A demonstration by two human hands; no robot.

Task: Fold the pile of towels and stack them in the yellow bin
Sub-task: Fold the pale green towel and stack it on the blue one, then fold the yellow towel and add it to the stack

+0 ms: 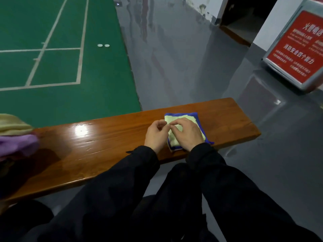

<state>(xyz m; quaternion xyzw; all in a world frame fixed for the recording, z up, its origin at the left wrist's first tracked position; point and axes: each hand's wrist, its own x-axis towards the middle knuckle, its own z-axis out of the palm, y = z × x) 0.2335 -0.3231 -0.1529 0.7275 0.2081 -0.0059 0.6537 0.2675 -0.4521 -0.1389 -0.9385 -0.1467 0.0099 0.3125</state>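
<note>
Far left of my fingers I see the unfolded towels (pixel 15 135) heaped on the bench (pixel 97 142). My left hand (pixel 155 135) curls loosely, holding nothing I can see. My right hand (pixel 187 134) presses the pale green towel (pixel 174 119), folded atop the blue towel (pixel 197 117), long axis running away from me.
</note>
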